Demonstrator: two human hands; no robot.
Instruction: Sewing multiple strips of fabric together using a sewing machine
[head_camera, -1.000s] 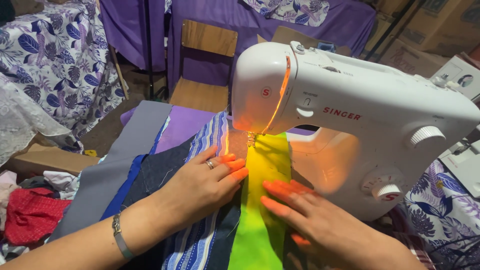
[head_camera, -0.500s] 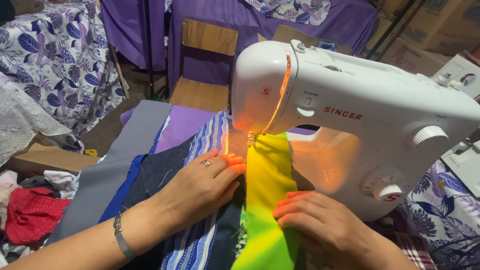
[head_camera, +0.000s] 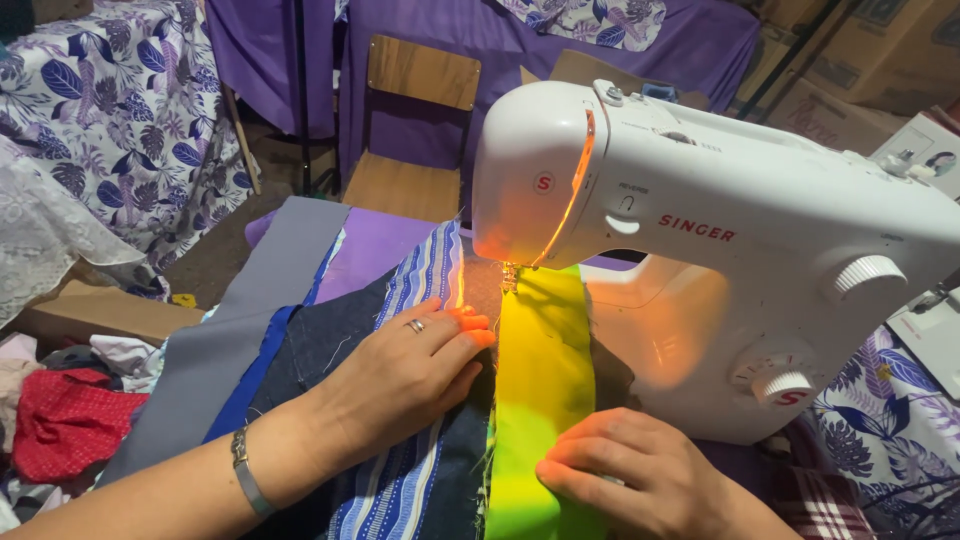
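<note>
1. Where the lamp of the white sewing machine (head_camera: 720, 250) throws its orange glow, a yellow-green strip of cloth (head_camera: 540, 390) runs straight under the needle area (head_camera: 510, 275) and back toward the near edge of the table.
2. The left hand (head_camera: 405, 365) lies flat and open, palm down, on the dark blue denim piece (head_camera: 320, 345) just left of the strip; its fingertips (head_camera: 470, 325) reach the strip's left edge close to the presser foot. It grips nothing, only presses.
3. A ring (head_camera: 416, 325) sits on one finger of that hand and a thin bracelet (head_camera: 248, 480) circles the wrist.
4. The right hand (head_camera: 630, 475) rests near the bottom edge of the view, fingers loosely curled and pointing left, pressing on the strip's right side. It clasps nothing that I can see.
5. A blue-and-white striped cloth (head_camera: 425, 275) runs beside the denim, from the machine's head down under the left forearm.
6. Farther left lie a grey panel (head_camera: 225, 335), a narrow bright blue band (head_camera: 255, 375) and, toward the far edge of the table, a purple piece (head_camera: 375, 250).
7. The machine has two ribbed dials (head_camera: 865, 275) on its right-hand end, one above the other.
8. Off the table's left edge there is a heap of scraps, among them a red cloth (head_camera: 60, 420), next to a cardboard box (head_camera: 95, 310).
9. Beyond the far edge stands a wooden chair (head_camera: 415, 130) against purple drapes (head_camera: 600, 50), with leaf-printed fabric (head_camera: 120, 110) hung to the left.
</note>
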